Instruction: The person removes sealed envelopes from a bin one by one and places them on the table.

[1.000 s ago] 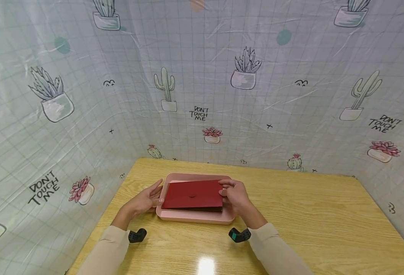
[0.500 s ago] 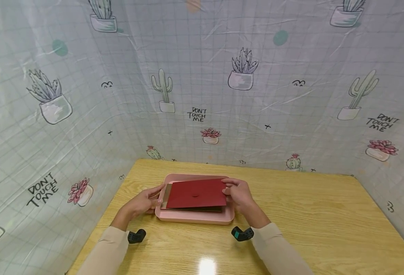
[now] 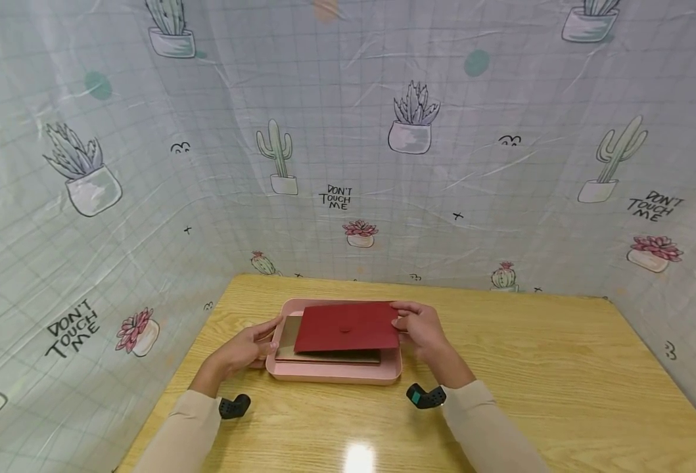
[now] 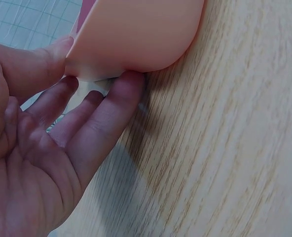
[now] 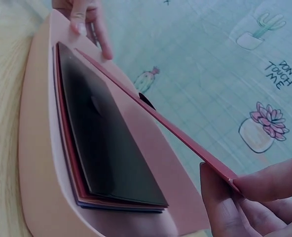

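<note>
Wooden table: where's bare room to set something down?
Widest is the wooden table right of the right hand, up to the patterned backdrop. A smaller patch lies before the pink tray, between the sleeves. Crowded: the tray, its stack, the red sheet and left hand.

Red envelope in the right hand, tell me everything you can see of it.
The red envelope is thin, flat and rectangular, apparently smooth paper or card, with a small curved mark near its middle. The right hand pinches its right end, holding it tilted above other envelopes in the pink tray. Whether its left end touches them is unclear.
</note>
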{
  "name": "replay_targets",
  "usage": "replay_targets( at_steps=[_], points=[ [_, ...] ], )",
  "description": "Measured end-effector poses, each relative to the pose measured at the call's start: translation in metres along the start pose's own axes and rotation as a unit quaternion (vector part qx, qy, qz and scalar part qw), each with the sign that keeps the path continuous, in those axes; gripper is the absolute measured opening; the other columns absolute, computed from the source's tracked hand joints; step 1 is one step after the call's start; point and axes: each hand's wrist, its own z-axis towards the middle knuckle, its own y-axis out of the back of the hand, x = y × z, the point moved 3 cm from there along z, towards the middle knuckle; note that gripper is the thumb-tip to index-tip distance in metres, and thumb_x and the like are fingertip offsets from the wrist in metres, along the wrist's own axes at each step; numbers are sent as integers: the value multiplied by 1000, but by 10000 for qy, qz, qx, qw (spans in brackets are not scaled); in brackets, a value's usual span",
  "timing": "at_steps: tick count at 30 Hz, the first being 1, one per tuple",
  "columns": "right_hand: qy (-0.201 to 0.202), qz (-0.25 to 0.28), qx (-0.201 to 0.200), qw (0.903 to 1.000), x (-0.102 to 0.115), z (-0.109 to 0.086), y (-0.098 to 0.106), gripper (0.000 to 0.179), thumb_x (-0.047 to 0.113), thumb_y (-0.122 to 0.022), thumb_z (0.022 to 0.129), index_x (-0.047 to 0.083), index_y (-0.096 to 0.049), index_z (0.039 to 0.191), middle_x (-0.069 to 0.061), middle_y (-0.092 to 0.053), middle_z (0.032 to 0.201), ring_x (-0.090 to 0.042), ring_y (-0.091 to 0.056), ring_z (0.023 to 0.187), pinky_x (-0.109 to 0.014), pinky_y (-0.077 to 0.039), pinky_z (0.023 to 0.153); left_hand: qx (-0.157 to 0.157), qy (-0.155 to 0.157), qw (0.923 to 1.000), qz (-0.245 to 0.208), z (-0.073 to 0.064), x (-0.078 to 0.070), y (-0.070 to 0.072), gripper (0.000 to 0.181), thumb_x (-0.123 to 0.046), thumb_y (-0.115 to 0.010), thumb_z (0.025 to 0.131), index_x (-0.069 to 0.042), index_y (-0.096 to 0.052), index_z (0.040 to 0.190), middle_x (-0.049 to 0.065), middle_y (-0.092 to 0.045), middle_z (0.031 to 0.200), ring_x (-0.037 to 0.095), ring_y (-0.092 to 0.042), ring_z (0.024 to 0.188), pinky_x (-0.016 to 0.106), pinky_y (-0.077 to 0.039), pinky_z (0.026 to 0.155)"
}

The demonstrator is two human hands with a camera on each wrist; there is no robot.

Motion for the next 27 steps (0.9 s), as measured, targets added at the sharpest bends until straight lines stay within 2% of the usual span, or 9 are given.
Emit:
replay_targets(
  at_steps=[10, 16, 27],
  points=[
    [40, 102, -23, 9999, 5, 1, 16, 46, -8, -60, 94, 4, -66, 138, -21, -65, 135, -17, -72, 89, -27, -62, 71, 105, -48, 9999, -28, 1, 3, 2, 67, -13, -47, 110, -18, -15, 169, 25, -4, 174, 47, -46, 145, 47, -58, 101],
    [58, 195, -30, 9998, 10, 1, 27, 46, -8, -60, 96, 3, -64, 140, -22, -64, 138, -14, -72, 88, -26, -62, 70, 63, -16, 9999, -92, 1, 2, 2, 67, -11, -47, 111, -19, -15, 169, 22, -5, 175, 48, -44, 146, 48, -57, 102],
    [-84, 285, -29, 9996, 18, 0, 54, 50, -6, -58, 99, 4, -58, 147, -24, -58, 148, -13, -73, 92, -26, -63, 74, 177, -27, 9996, -218, -3, -1, 0, 67, -11, -45, 111, -17, -12, 169, 22, -2, 175, 52, -37, 149, 49, -56, 103]
  ],
)
